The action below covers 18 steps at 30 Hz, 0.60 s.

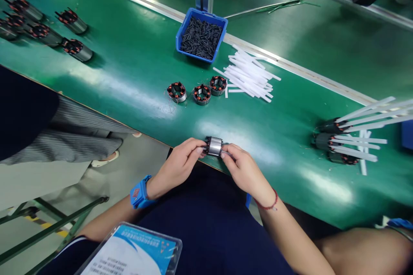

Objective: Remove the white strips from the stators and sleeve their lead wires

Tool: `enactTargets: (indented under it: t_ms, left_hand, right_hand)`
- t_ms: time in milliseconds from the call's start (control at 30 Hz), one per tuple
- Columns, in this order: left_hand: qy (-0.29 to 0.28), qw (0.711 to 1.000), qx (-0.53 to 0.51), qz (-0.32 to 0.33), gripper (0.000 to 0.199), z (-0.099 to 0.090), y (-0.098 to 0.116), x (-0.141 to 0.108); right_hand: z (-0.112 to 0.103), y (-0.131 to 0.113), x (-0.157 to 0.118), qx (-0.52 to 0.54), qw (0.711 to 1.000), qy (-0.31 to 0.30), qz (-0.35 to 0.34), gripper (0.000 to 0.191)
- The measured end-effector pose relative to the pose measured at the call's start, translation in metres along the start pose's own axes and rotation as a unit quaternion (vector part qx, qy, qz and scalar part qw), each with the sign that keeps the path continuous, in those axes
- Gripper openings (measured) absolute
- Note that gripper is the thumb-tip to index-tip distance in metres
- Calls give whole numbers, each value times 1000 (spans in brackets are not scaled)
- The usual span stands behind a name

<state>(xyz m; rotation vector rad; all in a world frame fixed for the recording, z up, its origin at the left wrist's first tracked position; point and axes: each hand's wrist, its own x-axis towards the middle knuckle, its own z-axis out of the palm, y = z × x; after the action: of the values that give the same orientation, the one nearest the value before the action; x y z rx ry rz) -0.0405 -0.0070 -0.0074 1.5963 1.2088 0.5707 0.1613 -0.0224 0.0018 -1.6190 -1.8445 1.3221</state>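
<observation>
A silvery motor stator lies on its side at the near edge of the green bench, between my two hands. My left hand pinches its left end, where dark prongs stick out. At the right end, the thumb and fingers of my right hand are closed on it; whatever small part may be between those fingertips is hidden. Beyond my hands stand three short stators with copper windings: a left one, a middle one and a right one.
A blue bin of small black tubes stands at the back, beside a pile of white strips. Stators with white strips in them are at the right. Several more stators stand far left. A person's striped trousers show at left.
</observation>
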Motion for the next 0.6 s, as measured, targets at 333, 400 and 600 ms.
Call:
enactTargets:
  t_ms: [333,400,600]
  left_hand:
    - [-5,997,59,46,18,-1,-1,7]
    - [16,996,59,71,18,1,-1,7]
    - [106,984,60,126,17,9,1,5]
  right_hand:
    - [5,1,-1,31,999,7,29,18]
    - [4,2,0,2,1000,6,30,18]
    - [4,-2,4,-121,991,52,32,12]
